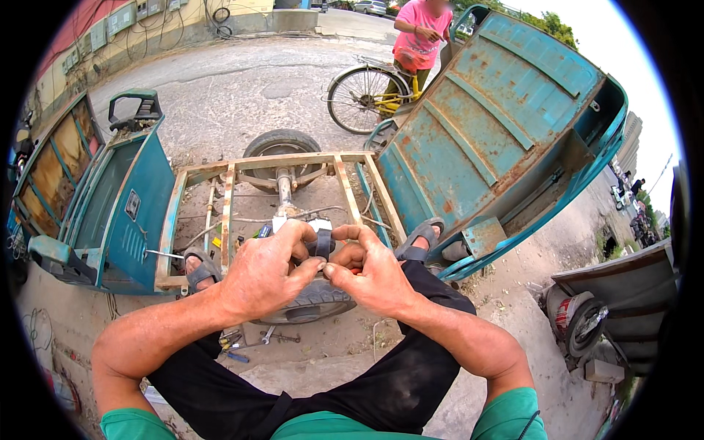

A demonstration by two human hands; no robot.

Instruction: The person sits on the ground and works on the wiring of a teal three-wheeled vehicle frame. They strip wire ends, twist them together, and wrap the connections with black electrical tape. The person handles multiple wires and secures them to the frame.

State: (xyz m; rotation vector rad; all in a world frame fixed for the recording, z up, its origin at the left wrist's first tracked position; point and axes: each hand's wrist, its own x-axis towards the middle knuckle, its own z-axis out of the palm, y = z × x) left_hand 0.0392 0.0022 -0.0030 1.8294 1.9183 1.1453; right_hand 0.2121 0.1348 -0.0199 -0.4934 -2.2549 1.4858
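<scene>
My left hand (pixel 271 275) and my right hand (pixel 370 268) are raised close together over the metal frame (pixel 340 181) between my legs. Both pinch a short dark band (pixel 321 245) with a pale piece at its top; what exactly it is, I cannot make out. My fingertips hide part of it. Behind my hands an axle tube (pixel 284 189) runs toward a tire (pixel 277 141); another tire (pixel 301 312) lies below them.
Teal rusty body panels stand left (pixel 128 198) and right (pixel 477 125). A person in pink (pixel 414 29) is beside a yellow bicycle (pixel 363 99). Wrenches (pixel 264 339) lie on the ground. A dark sheet structure (pixel 616 293) with a wheel is at right.
</scene>
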